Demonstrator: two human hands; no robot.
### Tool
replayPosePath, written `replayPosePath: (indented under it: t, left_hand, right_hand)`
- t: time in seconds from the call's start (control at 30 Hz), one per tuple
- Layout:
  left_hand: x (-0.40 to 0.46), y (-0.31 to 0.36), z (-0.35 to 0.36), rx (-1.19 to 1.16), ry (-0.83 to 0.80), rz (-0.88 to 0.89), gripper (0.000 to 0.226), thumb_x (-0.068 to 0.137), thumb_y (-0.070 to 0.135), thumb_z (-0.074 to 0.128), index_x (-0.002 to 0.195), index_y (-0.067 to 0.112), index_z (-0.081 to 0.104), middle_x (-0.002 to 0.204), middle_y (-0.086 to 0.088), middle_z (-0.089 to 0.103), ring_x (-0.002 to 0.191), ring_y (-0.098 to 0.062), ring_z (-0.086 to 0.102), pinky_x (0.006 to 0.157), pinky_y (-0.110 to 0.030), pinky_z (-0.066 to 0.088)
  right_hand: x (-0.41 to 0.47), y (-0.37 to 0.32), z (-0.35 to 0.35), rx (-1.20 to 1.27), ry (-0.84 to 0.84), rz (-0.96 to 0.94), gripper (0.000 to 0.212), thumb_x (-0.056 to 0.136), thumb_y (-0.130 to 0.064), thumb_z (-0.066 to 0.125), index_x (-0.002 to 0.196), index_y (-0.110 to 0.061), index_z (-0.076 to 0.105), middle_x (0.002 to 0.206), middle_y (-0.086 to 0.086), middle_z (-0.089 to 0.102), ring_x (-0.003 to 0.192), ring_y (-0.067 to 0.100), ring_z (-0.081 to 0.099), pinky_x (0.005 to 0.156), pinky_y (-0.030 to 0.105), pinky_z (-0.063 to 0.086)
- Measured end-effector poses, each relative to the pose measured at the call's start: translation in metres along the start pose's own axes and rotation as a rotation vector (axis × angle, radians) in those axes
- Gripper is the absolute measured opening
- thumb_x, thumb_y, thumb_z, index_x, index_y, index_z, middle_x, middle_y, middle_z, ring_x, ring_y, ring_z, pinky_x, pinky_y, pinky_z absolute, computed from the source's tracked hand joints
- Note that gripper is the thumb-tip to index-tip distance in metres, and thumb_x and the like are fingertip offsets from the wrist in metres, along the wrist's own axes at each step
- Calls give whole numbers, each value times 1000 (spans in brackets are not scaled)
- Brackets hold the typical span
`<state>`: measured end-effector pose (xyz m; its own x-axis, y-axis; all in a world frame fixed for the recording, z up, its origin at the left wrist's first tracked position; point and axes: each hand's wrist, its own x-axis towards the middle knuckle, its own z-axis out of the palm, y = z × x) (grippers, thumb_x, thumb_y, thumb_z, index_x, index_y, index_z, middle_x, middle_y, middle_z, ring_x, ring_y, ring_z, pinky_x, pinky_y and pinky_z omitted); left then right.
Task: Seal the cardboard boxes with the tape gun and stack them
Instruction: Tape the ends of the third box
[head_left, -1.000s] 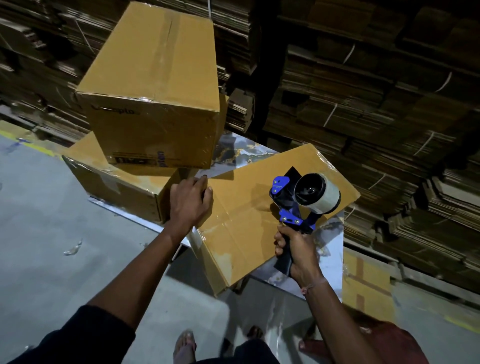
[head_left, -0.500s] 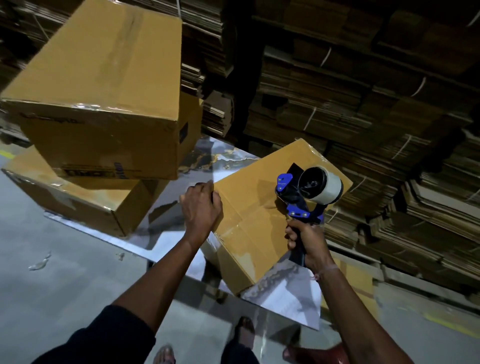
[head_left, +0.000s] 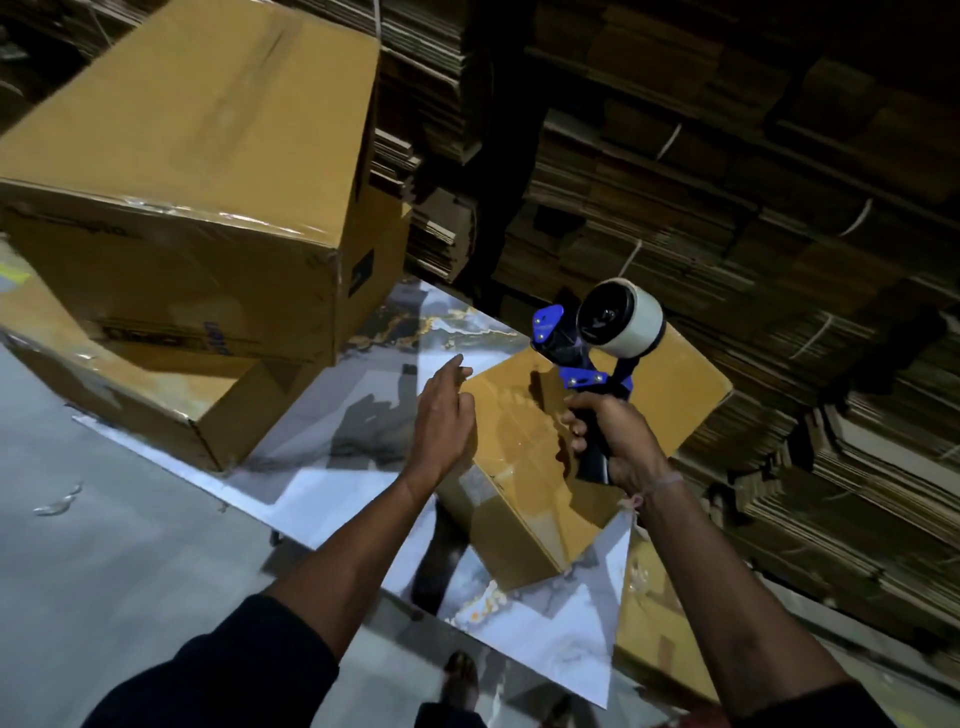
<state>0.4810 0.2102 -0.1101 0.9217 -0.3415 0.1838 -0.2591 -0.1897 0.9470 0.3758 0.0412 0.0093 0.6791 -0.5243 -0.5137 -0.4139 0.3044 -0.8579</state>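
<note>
We start with the small cardboard box (head_left: 524, 499) on the marble-patterned tabletop (head_left: 358, 415), near its right end and turned corner-on toward us. Glossy clear tape shows across its top face, so we judge this one sealed, or close to it. Our right hand (head_left: 613, 441) is wrapped around the black handle of the blue tape gun (head_left: 587, 358), holding it up above the box with the white tape roll (head_left: 623, 317) uppermost and the blade end clear of the cardboard. Our left hand (head_left: 441, 421) hangs at the box's left edge, fingers loosely curved and grasping nothing; whether it touches the cardboard we cannot tell.

To the left, well apart from this box, a large taped box (head_left: 197, 171) sits on a flatter box (head_left: 156, 395), itself on the table. Behind everything stand bundles of flattened cartons (head_left: 727, 208).

The step in hand, as we read it, is shifting this box over to the stack. To do it well we would first set the gun down or keep its blade turned away, check that the tape ends are pressed flat over the edges, then take the box by opposite sides, low down, and land it squarely so no corner overhangs.
</note>
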Motion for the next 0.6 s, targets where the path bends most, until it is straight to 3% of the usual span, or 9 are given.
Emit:
replayPosePath:
  t: [0.17,0.33,0.5,0.6]
  left_hand:
    - [5,-4,-30,-256,-64,-112,63,101,4,53,158,21,31,143,-4,52,124,-9,60,99,-31,53]
    - [7,-17,-47,-317,-42,-176,68,96,8,63,155,21,34,152,-2,42,134,-14,52,111,-33,46]
    - [1,-23,-67,-127,65,-183,54,91,14,64,139,37,50,129,3,55,107,-9,60,86,-27,53]
    - [0,-29,-70,-329,149,-360,30,93,19,55,120,31,61,117,0,65,88,-16,67,78,-32,56]
  right_hand:
    - [-2,-11,47,-81,-33,3,9,97,-3,55,88,-6,56,63,8,52,44,14,40,38,26,31]
    - [-10,-8,82,-223,-62,-4,18,93,-3,57,76,-5,59,62,10,48,44,18,35,40,27,30]
    - [-14,6,97,-356,-29,-68,9,87,-6,63,78,-5,64,63,14,56,45,20,40,43,30,34]
    - [-19,13,103,-434,10,-103,9,81,-9,66,73,-8,69,65,13,61,49,22,45,48,34,37]
